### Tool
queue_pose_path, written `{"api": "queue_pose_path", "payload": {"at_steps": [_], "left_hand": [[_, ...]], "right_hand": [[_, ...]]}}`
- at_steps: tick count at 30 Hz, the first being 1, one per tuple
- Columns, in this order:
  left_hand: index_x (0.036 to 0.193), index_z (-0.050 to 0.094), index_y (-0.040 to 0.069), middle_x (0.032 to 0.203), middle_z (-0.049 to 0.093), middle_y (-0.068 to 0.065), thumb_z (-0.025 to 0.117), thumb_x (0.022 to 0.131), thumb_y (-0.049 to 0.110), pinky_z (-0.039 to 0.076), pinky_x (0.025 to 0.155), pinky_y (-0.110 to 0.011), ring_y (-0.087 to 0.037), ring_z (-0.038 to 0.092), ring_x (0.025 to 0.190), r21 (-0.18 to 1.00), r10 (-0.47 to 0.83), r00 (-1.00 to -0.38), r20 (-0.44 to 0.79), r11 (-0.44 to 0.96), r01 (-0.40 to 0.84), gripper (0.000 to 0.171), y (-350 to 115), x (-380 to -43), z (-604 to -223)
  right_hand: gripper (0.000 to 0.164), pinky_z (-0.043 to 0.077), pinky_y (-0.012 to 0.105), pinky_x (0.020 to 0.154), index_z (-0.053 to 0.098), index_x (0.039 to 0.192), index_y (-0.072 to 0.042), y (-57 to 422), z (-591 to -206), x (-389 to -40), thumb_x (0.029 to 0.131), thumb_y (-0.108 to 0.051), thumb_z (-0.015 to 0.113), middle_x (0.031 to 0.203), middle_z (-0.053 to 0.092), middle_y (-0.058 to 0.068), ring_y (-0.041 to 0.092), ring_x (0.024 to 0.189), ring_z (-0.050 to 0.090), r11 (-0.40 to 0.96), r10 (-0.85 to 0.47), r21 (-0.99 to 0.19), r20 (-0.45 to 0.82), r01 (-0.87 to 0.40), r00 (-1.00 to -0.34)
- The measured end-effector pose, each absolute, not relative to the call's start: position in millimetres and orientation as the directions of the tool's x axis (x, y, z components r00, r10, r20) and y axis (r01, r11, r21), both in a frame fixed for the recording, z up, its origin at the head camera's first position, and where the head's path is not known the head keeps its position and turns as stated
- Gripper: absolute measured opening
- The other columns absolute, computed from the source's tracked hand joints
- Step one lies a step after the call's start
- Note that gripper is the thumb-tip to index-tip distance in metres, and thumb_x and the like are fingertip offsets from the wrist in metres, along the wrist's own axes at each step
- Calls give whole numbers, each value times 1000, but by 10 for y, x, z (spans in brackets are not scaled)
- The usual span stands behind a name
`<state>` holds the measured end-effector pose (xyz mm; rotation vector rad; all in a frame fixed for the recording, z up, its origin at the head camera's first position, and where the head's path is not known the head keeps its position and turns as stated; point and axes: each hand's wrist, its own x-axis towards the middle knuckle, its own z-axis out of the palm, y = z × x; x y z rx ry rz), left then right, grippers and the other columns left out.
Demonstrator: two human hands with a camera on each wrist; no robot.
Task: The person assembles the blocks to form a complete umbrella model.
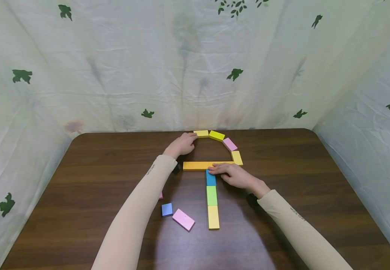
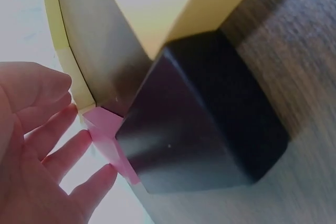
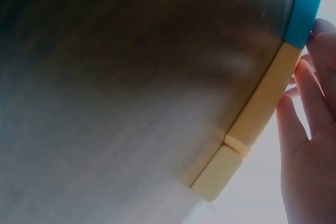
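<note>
In the head view my left hand [image 1: 182, 145] reaches to the far edge of the table, at the left end of a curve of blocks. The left wrist view shows its fingertips against the outer side of a pink block [image 2: 111, 142], between a pale yellow block [image 2: 79, 80] and a large-looking black block [image 2: 199, 114]. My right hand [image 1: 236, 175] lies with extended fingers at the junction of the orange bar [image 1: 195, 166] and the blue block [image 1: 210, 179]. In the right wrist view its fingertips touch the side of an orange block [image 3: 265, 100].
Green [image 1: 211, 195] and yellow [image 1: 213, 217] blocks continue the column below blue. Yellow [image 1: 216, 135], pink [image 1: 230, 144] and pale yellow [image 1: 237, 157] blocks curve down the right. A loose blue block [image 1: 167, 209] and pink block [image 1: 183, 219] lie nearer on the brown table [image 1: 282, 157].
</note>
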<state>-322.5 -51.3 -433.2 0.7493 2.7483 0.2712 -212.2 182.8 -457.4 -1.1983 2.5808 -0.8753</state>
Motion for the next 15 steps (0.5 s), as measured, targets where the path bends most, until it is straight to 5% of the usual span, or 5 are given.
{"api": "queue_pose_path", "payload": {"at_steps": [15], "left_hand": [[146, 37, 3, 152, 31, -13, 44, 99, 10, 22, 111, -39, -27, 26, 139, 251, 552, -815, -176, 826, 506, 48, -467, -3211, -4311]], "right_hand": [[45, 36, 41, 103, 61, 129, -4, 1831, -4574, -2119, 88, 10, 49, 133, 56, 8, 24, 129, 45, 508, -739, -576, 89, -640, -668]]}}
